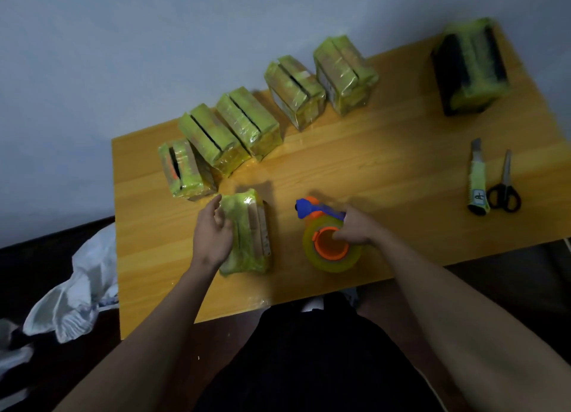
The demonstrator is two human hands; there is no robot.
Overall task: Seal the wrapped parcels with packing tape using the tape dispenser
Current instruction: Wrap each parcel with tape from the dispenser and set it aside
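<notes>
So, the tape dispenser (327,235) is found near the front edge of the wooden table (370,170), a bit right of centre: an orange plastic hub with a blue handle sticking out toward the back, and a fat roll of glossy yellowish-clear tape wrapped round the hub. It's gripped by the right hand (360,227), with fingers curled over the roll and at least one tucked down into the round orange core. Just to the left, apart from the dispenser, a wrapped parcel (247,232) is laid flat, a boxy cardboard block under crinkly, shiny greenish film. The left hand (213,232) is placed against the parcel's left side with fingers loosely bent, not clenched; whether anything is actually pinched can't be told. Further back, five more wrapped parcels (262,111) are stood in a curved row from the left edge toward the middle of the far edge, each with a dark slit along the top and the same wrinkled wrap. A bigger dark box (469,68) banded with green film is set at the far right corner. Near the right edge, a utility knife (477,179) with a pale body and black-handled scissors (505,186) are laid side by side. White crumpled cloth (83,288) is seen off the table's left side.
</notes>
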